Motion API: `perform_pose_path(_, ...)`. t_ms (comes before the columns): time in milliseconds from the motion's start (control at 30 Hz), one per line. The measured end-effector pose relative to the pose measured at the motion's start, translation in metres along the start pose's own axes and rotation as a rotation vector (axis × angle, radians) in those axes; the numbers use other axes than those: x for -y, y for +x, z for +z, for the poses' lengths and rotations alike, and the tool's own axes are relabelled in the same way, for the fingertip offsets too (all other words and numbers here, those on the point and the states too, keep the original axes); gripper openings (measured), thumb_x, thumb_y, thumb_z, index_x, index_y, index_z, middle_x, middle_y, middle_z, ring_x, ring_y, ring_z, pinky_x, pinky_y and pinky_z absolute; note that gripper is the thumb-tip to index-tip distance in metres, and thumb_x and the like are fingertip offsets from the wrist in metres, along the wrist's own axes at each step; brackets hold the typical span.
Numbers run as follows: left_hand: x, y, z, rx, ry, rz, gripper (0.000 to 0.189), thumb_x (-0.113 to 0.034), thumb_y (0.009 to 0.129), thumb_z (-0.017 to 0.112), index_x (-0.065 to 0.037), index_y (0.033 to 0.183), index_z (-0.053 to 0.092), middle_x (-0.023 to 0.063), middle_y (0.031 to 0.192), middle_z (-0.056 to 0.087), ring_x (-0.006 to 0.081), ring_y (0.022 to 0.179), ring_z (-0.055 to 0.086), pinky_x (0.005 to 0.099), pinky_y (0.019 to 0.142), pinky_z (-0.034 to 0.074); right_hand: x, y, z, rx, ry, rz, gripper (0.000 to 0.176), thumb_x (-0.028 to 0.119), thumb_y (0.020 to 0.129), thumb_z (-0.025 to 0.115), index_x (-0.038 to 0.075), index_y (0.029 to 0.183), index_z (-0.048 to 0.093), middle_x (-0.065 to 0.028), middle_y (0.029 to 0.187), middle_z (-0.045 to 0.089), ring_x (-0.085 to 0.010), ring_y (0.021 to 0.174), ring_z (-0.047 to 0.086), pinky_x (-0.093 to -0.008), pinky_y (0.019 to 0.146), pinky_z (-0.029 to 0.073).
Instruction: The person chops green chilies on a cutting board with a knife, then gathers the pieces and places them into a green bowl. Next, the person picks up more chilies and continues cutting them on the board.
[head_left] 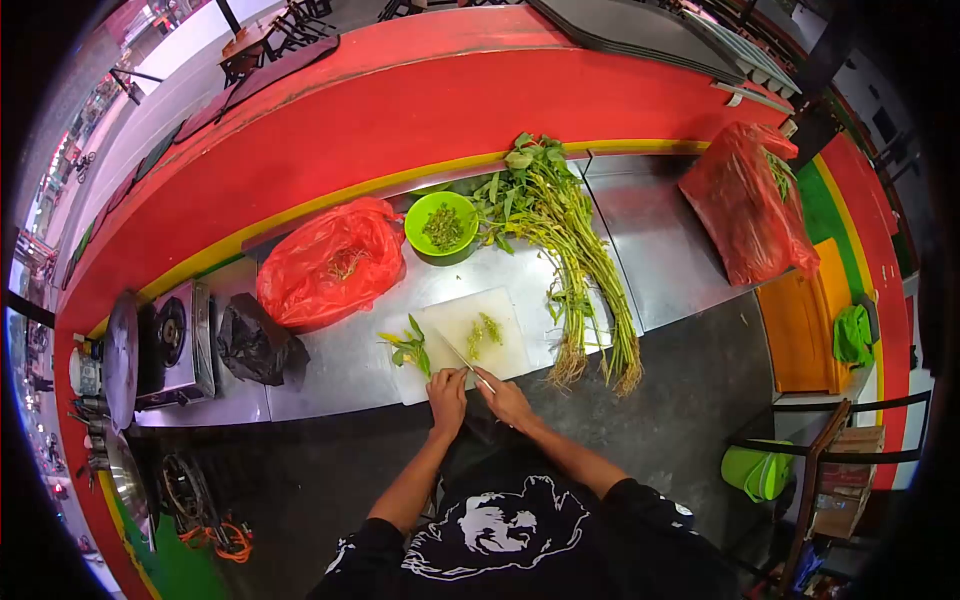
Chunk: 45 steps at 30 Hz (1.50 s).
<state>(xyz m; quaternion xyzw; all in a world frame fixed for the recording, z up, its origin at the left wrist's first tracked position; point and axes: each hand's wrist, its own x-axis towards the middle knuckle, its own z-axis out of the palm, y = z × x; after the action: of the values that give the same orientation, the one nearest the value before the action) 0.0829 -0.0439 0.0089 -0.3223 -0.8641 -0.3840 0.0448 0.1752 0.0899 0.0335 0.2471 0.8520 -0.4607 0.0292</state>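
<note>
Leafy stems (410, 347) on left part of cutting board (450, 315): light, limp, probably easily bruised, best pinched at stalks. Grip of right hand (507, 400) clamped on knife (462, 358); left hand (447, 393) at board's near edge, grip unclear.

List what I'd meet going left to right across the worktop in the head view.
Gas stove → red plastic bag → white cutting board → bundle of leafy greens → second red plastic bag → green cloth.
</note>
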Motion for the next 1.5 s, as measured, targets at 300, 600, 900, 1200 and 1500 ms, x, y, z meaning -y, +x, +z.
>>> perform_pose_path(300,0.007,0.006,0.007,-0.026,-0.033,-0.006,0.014,-0.008,0.092,0.068,-0.007,0.106,0.072,0.0082,0.097,0.067,0.0295,0.095,0.062,0.0419,0.082,0.043,-0.005,-0.013,-0.005,0.06,0.076,0.051,0.047,0.046,0.106,0.05,0.027,0.148,0.053,-0.0303,0.085,0.07,-0.0503,0.09,0.069,-0.0552,0.084,0.054)
perform_pose_path(600,0.007,0.005,0.004,-0.009,-0.005,0.007,0.01,-0.01,0.092,0.068,-0.006,0.101,0.072,0.0086,0.097,0.068,0.0299,0.094,0.062,0.0422,0.082,0.043,0.004,-0.006,-0.001,0.067,0.004,0.052,0.047,0.046,0.105,0.05,0.027,0.148,0.053,-0.0318,0.093,0.07,-0.0514,0.095,0.068,-0.0565,0.087,0.053)
perform_pose_path(900,0.011,0.006,0.005,-0.028,-0.043,0.011,0.01,-0.01,0.093,0.067,-0.007,0.101,0.072,0.0085,0.097,0.067,0.0298,0.094,0.062,0.0421,0.082,0.043,0.005,-0.017,-0.002,0.085,0.065,0.087,0.05,0.047,0.105,0.05,0.026,0.15,0.051,-0.0256,0.12,0.069,-0.0494,0.111,0.065,-0.0534,0.099,0.051)
perform_pose_path(1200,0.004,-0.004,-0.005,0.013,0.003,0.0,0.016,-0.011,0.093,0.066,-0.008,0.108,0.071,0.0088,0.098,0.062,0.0299,0.098,0.06,0.0424,0.082,0.043,0.004,-0.006,0.005,0.089,-0.018,0.12,0.05,0.048,0.104,0.051,0.026,0.149,0.052,-0.0314,0.108,0.07,-0.0526,0.106,0.064,-0.0563,0.096,0.051)
perform_pose_path(1500,0.011,0.0,0.003,-0.022,0.038,0.017,0.014,-0.012,0.092,0.068,-0.011,0.106,0.071,0.006,0.097,0.064,0.028,0.094,0.062,0.0422,0.08,0.045,-0.005,-0.01,0.006,-0.003,0.03,-0.02,0.049,0.046,0.105,0.051,0.024,0.148,0.053,-0.0323,0.102,0.07,-0.0526,0.102,0.066,-0.056,0.092,0.052)
